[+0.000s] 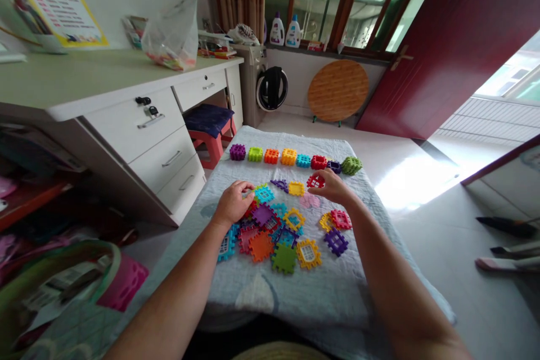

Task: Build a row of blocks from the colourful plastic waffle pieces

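My right hand [334, 187] pinches a red plastic building tile [315, 181] with window-like openings, above the cloth behind the loose tiles. At the left edge of the pile, my left hand [233, 202] has its fingers curled, close against a light blue window tile [264, 194]; what lies between its fingertips is hidden. Notched interlocking tiles are heaped between my hands, among them a purple tile [262, 214], an orange tile [260, 246] and a green tile [284, 259]. Behind the pile lie a yellow frame tile [296, 188] and a purple triangular tile [279, 184].
Stacks of tiles sorted by colour form a row at the far end, from a purple stack [237, 152] to a green stack [351, 165]. Right of the pile lie a red tile [341, 219] and a dark purple tile [336, 242]. A white desk [156, 140] stands left.
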Demonstrator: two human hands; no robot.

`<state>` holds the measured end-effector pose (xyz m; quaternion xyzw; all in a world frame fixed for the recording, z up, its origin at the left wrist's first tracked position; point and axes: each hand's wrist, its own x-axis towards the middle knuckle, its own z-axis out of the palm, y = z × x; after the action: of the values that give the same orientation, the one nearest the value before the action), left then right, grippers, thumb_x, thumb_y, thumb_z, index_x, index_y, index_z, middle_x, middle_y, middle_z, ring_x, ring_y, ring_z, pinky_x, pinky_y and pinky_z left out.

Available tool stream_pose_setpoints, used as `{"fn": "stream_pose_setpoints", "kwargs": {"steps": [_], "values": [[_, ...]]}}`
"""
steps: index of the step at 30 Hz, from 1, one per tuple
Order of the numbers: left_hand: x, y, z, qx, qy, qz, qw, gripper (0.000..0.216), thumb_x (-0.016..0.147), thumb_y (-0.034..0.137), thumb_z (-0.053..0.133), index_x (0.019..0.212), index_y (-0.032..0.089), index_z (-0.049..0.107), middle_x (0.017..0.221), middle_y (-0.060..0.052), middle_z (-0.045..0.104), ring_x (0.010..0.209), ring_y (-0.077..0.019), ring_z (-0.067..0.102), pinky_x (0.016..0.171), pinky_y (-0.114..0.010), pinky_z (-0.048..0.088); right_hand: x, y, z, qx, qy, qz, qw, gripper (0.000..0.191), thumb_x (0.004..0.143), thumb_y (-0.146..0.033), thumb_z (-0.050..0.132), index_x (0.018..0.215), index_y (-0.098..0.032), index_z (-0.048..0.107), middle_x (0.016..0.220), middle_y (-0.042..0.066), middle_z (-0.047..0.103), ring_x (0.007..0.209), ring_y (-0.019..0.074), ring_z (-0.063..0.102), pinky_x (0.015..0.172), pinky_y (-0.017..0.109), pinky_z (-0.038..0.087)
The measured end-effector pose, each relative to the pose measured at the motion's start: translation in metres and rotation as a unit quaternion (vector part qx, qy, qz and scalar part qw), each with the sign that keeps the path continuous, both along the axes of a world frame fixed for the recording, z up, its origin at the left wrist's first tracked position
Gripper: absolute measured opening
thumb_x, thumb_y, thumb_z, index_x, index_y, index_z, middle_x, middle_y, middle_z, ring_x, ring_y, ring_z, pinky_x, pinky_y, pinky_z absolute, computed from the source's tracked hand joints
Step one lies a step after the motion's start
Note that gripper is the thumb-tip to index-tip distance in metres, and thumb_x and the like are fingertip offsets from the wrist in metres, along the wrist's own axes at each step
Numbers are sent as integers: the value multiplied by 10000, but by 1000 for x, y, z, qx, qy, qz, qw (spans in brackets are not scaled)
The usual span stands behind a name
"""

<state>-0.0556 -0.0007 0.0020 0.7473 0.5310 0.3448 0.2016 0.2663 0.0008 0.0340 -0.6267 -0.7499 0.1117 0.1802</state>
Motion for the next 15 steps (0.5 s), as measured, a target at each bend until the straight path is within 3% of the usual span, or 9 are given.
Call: {"fn": "stream_pose_setpoints", "kwargs": {"steps": [5,9,12,15], "values": [[0,0,0,-17,10,22,1000,179,747,284,536,867,199,636,943,-46,662,849,-190,629,859,-318,503,14,-19,-10,-23,-35,-54,998,464,686,-358,731,1095,-162,631,1020,93,579,919,226,551,844,334,426],[-1,0,0,-37,10,27,999,195,734,311,536,852,196,639,922,-44,674,818,-190,636,846,-316,510,16,-24,-17,-49,-45,-49,997,469,700,-352,725,1121,-171,627,1085,111,597,1009,257,558,898,360,423],[-1,0,-1,-41,11,30,999,201,728,325,541,844,199,646,909,-39,686,810,-190,638,844,-317,512,27,-32,-8,-49,-26,-30,998,495,737,-367,697,1179,-169,597,1163,128,593,1053,259,561,924,371,425],[-1,1,-1,-43,15,30,999,225,731,337,541,858,192,656,914,-47,692,812,-194,641,851,-320,510,42,-46,10,-97,-35,6,995,508,705,-343,719,1168,-169,606,1141,118,610,995,242,587,880,353,455]]}}
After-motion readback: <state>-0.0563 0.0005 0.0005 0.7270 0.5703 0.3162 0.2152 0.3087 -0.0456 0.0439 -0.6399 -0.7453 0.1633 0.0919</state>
